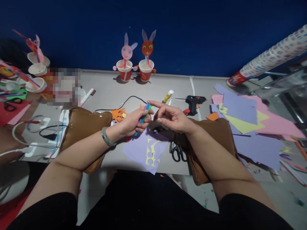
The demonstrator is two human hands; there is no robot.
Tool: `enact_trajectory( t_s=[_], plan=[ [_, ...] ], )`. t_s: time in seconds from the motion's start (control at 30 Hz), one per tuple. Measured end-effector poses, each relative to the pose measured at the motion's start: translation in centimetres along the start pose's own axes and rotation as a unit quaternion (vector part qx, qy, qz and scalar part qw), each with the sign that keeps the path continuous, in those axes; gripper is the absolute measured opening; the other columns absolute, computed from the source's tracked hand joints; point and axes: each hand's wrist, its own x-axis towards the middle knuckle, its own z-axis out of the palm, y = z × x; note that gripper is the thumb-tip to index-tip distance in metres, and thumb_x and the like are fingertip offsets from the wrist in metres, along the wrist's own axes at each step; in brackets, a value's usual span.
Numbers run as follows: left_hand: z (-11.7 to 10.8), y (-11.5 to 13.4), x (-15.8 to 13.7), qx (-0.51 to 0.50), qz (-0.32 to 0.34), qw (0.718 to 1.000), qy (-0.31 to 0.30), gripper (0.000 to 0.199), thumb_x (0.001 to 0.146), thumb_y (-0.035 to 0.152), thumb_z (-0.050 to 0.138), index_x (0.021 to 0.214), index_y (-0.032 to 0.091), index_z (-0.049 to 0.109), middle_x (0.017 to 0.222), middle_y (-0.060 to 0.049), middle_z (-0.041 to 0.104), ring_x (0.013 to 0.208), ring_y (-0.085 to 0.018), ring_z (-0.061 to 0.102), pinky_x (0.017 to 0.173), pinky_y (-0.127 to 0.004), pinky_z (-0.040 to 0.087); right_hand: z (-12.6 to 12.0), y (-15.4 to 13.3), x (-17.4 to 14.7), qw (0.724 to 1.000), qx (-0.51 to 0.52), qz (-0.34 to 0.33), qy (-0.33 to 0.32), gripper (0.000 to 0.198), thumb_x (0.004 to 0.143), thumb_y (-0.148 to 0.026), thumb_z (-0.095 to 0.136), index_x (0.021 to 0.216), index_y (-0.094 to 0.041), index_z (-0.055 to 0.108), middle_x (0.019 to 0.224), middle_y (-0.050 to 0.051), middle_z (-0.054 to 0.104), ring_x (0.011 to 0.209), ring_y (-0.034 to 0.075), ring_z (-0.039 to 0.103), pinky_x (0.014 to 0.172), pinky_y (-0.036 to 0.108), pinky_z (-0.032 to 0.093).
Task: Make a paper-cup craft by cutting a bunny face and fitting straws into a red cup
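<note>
Above the middle of the table, my left hand (132, 121) is closed around a small bundle of coloured straws (145, 114), purple, green and blue. The bundle tilts, and a blue end pokes out below the fingers. My right hand (174, 118) is just to the right, its index finger stretched to the top of the straws and its thumb apart. I see nothing held in it. Beneath the hands are purple paper (134, 151) and a yellow sheet with round cut-outs (150, 159). Black-handled scissors (177, 154) lie below my right hand.
Brown cushions (87, 123) lie under both forearms. Two rabbit figures in paper cups (125, 75) stand at the back. A glue gun (194, 103), a glue stick (168, 95) and coloured paper (240, 107) lie to the right, near stacked cups (271, 54). Power strips (57, 137) are left.
</note>
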Motion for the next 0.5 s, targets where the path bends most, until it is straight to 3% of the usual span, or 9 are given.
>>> enact_trajectory(
  t_s=[0.17, 0.37, 0.5],
  plan=[
    [-0.48, -0.3, 0.35, 0.004, 0.041, 0.999, -0.017, 0.014, 0.103, 0.024, 0.042, 0.096, 0.018, 0.053, 0.069, 0.006, 0.047, 0.039, -0.002, 0.031, 0.036, -0.011, 0.022, 0.12, 0.05, -0.04, 1.0, -0.013, 0.004, 0.012, 0.02, 0.088, -0.039, 0.077, 0.083, -0.023, 0.065, 0.162, 0.009, 0.051, 0.149, 0.031, 0.051, 0.116, 0.049, 0.049],
    [-0.91, -0.74, 0.93, 0.007, 0.072, 0.997, -0.036, 0.014, 0.1, 0.028, 0.055, 0.094, 0.015, 0.056, 0.07, 0.005, 0.05, 0.043, -0.002, 0.038, 0.04, -0.013, 0.031, 0.09, 0.06, -0.04, 0.999, -0.029, 0.002, 0.015, 0.019, 0.089, -0.037, 0.077, 0.083, -0.024, 0.065, 0.161, 0.01, 0.052, 0.153, 0.031, 0.044, 0.123, 0.051, 0.039],
    [-0.96, -0.77, 1.0, 0.007, 0.074, 0.997, -0.03, 0.013, 0.101, 0.026, 0.055, 0.094, 0.015, 0.057, 0.07, 0.005, 0.051, 0.044, -0.002, 0.039, 0.041, -0.014, 0.032, -0.03, 0.0, -0.01, 0.998, -0.062, -0.01, 0.008, 0.017, 0.089, -0.037, 0.076, 0.083, -0.024, 0.065, 0.16, 0.01, 0.054, 0.156, 0.029, 0.04, 0.125, 0.05, 0.036]
  ],
)
